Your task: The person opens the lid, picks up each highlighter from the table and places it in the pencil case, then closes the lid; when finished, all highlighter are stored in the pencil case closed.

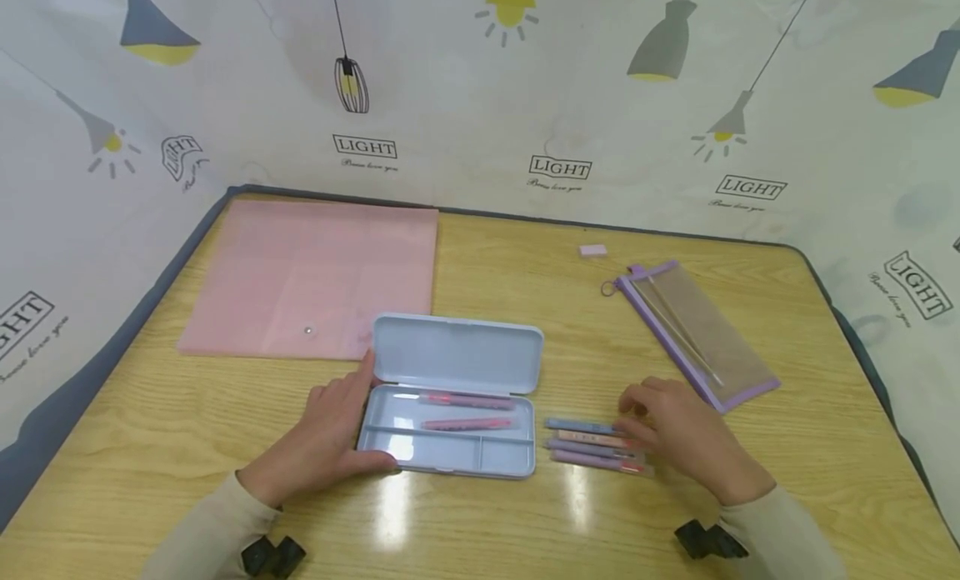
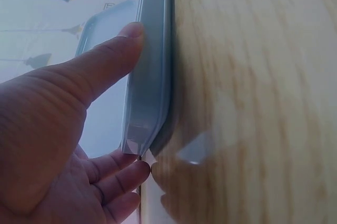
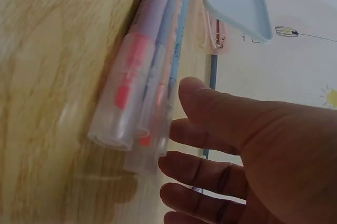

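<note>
A light blue pencil case (image 1: pixel 450 472) lies with its lid (image 1: pixel 457 353) raised. In its long back compartment are two pink highlighter pens (image 1: pixel 468 424). My left hand (image 1: pixel 326 430) grips the case's left end, thumb (image 2: pixel 113 58) on the front side and fingers (image 2: pixel 124 179) round the far corner. Right of the case lies a row of several capped pens (image 1: pixel 592 440), in blue, peach, grey and purple. My right hand (image 1: pixel 678 430) is at their right ends, fingers loosely bent and holding nothing; in the right wrist view its fingertips are right beside the clear caps (image 3: pixel 113 124).
A pink snap folder (image 1: pixel 315 272) lies at the back left, its front edge by the raised lid. A purple-edged mesh zip pouch (image 1: pixel 712 330) with thin sticks inside lies at the right. Behind it is a small pink eraser (image 1: pixel 592 251). Printed cloth (image 1: pixel 465 105) walls the table's back and sides.
</note>
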Demonstrator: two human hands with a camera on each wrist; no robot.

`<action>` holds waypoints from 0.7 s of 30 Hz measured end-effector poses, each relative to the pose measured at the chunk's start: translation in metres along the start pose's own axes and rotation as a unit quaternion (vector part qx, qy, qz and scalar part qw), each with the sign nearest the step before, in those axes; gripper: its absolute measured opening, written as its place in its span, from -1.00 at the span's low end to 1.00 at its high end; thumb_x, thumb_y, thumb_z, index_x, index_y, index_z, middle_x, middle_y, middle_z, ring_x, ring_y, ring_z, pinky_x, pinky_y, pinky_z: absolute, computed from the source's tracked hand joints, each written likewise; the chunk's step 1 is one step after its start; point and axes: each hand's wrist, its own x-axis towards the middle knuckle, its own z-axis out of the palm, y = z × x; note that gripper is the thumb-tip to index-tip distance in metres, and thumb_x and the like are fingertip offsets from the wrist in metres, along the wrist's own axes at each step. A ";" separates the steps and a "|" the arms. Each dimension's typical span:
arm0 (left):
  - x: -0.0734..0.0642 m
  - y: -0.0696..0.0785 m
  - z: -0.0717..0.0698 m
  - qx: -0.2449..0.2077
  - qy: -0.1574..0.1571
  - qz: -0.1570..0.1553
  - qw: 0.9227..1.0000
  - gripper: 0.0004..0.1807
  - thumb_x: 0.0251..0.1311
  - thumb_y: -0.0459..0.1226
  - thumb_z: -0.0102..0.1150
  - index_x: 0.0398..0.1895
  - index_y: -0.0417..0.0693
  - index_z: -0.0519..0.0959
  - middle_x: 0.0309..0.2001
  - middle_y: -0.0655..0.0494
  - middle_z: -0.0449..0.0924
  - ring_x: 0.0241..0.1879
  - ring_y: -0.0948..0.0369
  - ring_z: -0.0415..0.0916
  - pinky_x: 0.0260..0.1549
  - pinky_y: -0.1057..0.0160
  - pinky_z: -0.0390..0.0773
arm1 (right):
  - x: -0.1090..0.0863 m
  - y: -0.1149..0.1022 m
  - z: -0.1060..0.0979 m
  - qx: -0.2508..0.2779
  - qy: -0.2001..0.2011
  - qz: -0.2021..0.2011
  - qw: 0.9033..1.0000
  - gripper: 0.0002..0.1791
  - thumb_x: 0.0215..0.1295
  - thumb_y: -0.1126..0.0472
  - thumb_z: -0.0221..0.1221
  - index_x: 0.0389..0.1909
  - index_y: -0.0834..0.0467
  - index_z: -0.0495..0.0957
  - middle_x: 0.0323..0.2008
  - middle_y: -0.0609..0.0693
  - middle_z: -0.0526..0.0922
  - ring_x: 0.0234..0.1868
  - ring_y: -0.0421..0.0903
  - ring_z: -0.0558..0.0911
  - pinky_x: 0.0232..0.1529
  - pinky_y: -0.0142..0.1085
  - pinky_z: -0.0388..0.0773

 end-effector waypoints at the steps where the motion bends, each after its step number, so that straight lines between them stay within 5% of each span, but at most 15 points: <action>1: 0.000 0.000 0.000 0.000 0.000 0.000 1.000 0.48 -0.22 0.22 0.49 0.54 -0.36 -0.24 0.20 -0.08 0.45 0.08 0.03 0.38 -0.05 0.08 0.20 | 0.001 0.001 0.001 0.005 0.000 -0.002 1.000 -0.88 0.19 0.08 0.35 -0.35 0.02 0.65 -0.42 -0.22 0.60 -0.38 -0.27 0.56 -0.30 -0.28 0.54; 21: -0.001 -0.002 0.001 0.003 0.000 0.001 1.000 0.48 -0.21 0.25 0.47 0.54 -0.37 -0.23 0.21 -0.08 0.44 0.07 0.04 0.37 -0.06 0.10 0.19 | 0.002 -0.002 0.003 0.007 -0.016 -0.028 0.999 -0.92 0.18 0.16 0.36 -0.39 -0.09 0.65 -0.44 -0.31 0.53 -0.34 -0.28 0.52 -0.25 -0.24 0.52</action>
